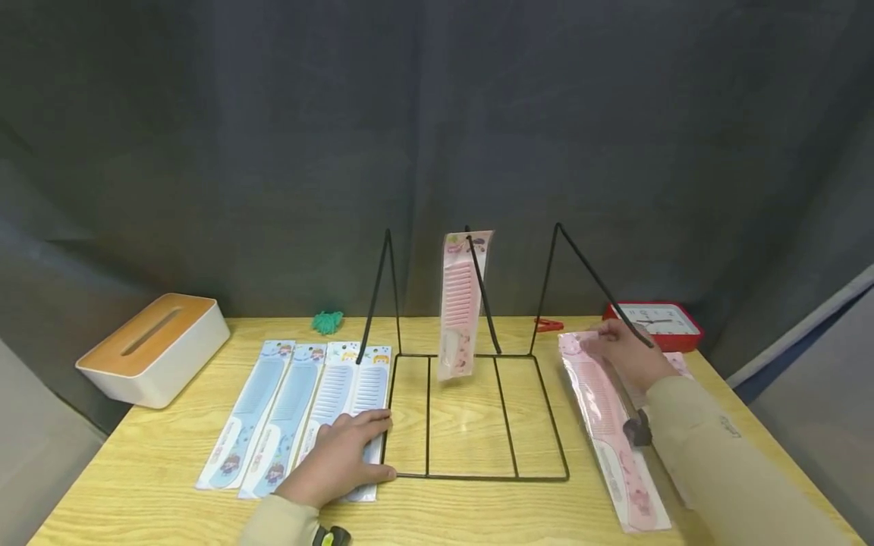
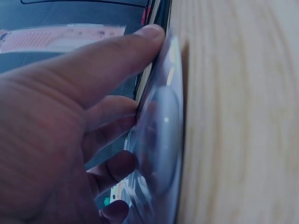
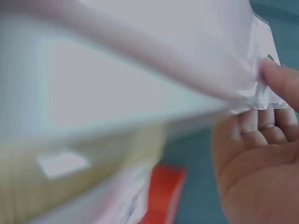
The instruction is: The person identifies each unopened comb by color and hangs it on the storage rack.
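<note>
My right hand point(image 1: 628, 353) pinches the upper end of a pink comb in clear packaging point(image 1: 608, 432), lifted at a slant on the rack's right. That package looms blurred in the right wrist view, the thumb on its edge. My left hand point(image 1: 344, 459) lies over the blue packaged combs point(image 1: 290, 409), its fingertips and thumb touching the left side of the black wire rack point(image 1: 478, 478). In the left wrist view, the thumb point(image 2: 112, 56) reaches along the rack's edge. Another pink packaged comb point(image 1: 459, 296) hangs on the rack's middle prong.
A tissue box point(image 1: 167, 379) with a wooden lid stands at the left. Green string point(image 1: 327, 322) and a red clip point(image 1: 548, 325) lie at the back. Another pink package point(image 1: 679, 364) lies partly behind my right arm, near a red clock point(image 1: 683, 341).
</note>
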Available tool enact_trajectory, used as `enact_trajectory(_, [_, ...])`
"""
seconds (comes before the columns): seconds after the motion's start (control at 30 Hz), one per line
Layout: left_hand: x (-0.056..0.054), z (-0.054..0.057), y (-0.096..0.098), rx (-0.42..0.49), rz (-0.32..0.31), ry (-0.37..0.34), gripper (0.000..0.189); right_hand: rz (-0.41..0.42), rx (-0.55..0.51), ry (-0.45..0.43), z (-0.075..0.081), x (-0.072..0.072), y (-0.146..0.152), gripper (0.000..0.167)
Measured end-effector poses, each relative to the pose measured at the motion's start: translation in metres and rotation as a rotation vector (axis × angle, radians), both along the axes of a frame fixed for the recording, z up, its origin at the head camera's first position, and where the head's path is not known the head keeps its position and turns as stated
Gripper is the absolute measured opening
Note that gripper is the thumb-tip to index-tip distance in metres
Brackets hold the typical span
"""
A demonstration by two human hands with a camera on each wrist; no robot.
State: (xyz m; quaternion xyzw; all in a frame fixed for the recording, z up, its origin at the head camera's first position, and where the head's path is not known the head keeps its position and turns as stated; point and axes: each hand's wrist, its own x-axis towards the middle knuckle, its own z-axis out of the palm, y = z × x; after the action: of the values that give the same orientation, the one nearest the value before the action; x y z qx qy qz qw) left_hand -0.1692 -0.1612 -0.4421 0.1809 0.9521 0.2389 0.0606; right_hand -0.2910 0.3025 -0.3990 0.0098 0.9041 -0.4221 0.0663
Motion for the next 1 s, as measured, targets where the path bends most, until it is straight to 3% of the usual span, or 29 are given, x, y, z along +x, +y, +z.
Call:
enact_trajectory(0.07, [0.000, 0.000, -0.001, -0.008, 0.004, 0.000, 0.077, 0.014, -0.135, 0.010, 0.017, 0.014, -0.017, 0.052])
enact_trajectory(0.17, [-0.001, -0.001, -0.002, -0.016, 0.004, -0.003, 0.076, 0.077, -0.284, 0.104, 0.042, 0.043, -0.047, 0.043])
enact_trajectory(0.4, [-0.003, -0.002, -0.002, -0.007, 0.002, -0.009, 0.076, 0.275, -0.432, 0.512, 0.093, 0.123, -0.123, 0.007])
enact_trajectory(0.5, [-0.003, -0.002, -0.001, -0.001, 0.001, -0.015, 0.076, 0.390, -0.577, 0.642, 0.106, 0.144, -0.141, 0.015])
enact_trajectory(0.57, [-0.003, -0.001, -0.001, 0.001, 0.002, -0.020, 0.076, 0.438, -0.663, 0.703, 0.111, 0.151, -0.148, 0.023])
enact_trajectory(0.67, [-0.003, -0.001, -0.001, 0.002, 0.001, -0.024, 0.076, 0.438, -0.732, 0.750, 0.116, 0.154, -0.154, 0.026])
enact_trajectory(1.0, [-0.003, -0.002, -0.001, 0.004, -0.007, -0.013, 0.077, 0.337, -0.658, 0.740, 0.121, 0.149, -0.159, 0.015])
